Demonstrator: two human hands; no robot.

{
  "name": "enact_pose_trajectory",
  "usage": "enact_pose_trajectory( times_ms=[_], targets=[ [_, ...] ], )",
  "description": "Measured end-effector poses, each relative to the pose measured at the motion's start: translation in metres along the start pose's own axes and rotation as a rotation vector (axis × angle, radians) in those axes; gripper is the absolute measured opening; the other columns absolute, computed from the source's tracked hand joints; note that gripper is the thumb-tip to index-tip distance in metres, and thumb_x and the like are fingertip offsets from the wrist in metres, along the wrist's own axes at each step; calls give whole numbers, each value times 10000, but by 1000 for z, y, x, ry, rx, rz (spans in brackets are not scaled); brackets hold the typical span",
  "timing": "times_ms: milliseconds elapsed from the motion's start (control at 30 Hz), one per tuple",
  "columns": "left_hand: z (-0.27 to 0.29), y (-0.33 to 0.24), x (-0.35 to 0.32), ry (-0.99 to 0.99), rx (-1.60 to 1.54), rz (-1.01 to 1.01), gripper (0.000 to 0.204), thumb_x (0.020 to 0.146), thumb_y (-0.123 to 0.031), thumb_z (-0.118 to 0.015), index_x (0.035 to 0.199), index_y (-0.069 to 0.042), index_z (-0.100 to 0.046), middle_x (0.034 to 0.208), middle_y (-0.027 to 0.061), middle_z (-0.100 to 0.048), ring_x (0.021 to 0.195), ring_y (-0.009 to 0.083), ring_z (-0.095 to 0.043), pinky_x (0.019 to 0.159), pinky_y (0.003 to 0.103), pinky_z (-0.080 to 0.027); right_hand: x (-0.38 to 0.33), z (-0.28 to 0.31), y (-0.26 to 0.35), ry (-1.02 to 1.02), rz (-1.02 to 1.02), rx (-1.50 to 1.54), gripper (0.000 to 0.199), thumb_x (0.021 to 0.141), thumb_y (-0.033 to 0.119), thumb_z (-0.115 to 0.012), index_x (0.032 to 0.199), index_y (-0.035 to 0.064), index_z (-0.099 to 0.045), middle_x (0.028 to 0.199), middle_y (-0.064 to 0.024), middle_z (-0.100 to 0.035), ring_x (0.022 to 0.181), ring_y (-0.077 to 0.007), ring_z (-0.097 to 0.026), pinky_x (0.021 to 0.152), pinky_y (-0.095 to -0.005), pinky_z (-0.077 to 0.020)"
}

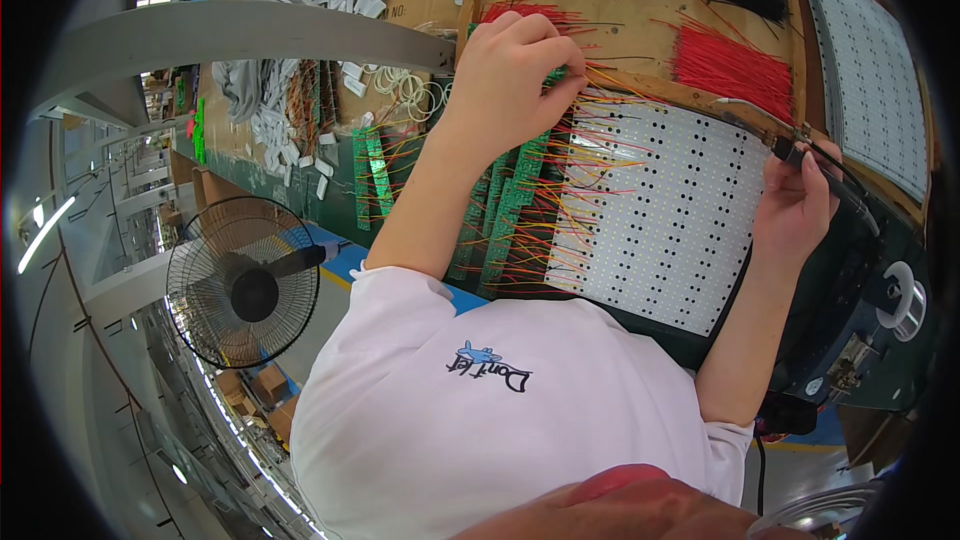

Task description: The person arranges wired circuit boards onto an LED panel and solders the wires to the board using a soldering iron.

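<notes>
White shirt [600, 420] nearest us, and past it the right hand [797, 208], fingers clamped on a dark tool [787, 151]! Left hand [512, 72], fingers curled by the green boards [520, 195]; whether they pinch anything, can't tell. Between the hands lies the dotted white panel [660, 215], left edge fringed with wires. Beyond, a red wire bundle [730, 70]; off left, a fan [252, 295].

A head-worn fisheye view looks steeply down, close over the wearer's white shirt [410, 430], and faces across the tabletop [335, 204] from its near edge.
</notes>
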State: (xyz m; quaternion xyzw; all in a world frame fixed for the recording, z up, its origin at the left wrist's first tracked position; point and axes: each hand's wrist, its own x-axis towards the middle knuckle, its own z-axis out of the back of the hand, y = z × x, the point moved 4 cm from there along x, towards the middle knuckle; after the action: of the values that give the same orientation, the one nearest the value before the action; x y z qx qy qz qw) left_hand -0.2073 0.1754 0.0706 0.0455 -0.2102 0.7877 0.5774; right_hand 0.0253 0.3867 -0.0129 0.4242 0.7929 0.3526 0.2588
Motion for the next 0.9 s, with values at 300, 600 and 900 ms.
enact_pose_trajectory(
  times_ms=[300, 600, 900],
  targets=[
    [-30, -47, 14, -16, -55, -100, 120, 770, -125, -761, 860, -126, -681, 836, 32, -606, 797, 267, -605, 705, 381, -485, 0, -4, 0, 50, -8, 18, 167, 890, 28, -619, 1055, 24, -595, 856, -56, -655, 694, -125, -625, 582, -261, -466],
    [-49, -49, 4, -51, -33, -181, 155, 777, -100, -729, 906, -147, -658, 865, 12, -616, 866, 248, -593, 785, 394, -450, -1, 1, 3, 50, 26, 15, 168, 880, 25, -625, 1046, 19, -598, 860, -65, -651, 686, -136, -631, 620, -268, -509],
    [-60, -46, -2, -21, -24, -136, 154, 778, -104, -734, 904, -147, -656, 875, 5, -632, 870, 246, -586, 811, 395, -446, -3, -3, 1, 93, -3, -136, 135, 872, -14, -651, 988, 21, -591, 866, -59, -625, 691, -109, -602, 607, -229, -486]
  ],
)
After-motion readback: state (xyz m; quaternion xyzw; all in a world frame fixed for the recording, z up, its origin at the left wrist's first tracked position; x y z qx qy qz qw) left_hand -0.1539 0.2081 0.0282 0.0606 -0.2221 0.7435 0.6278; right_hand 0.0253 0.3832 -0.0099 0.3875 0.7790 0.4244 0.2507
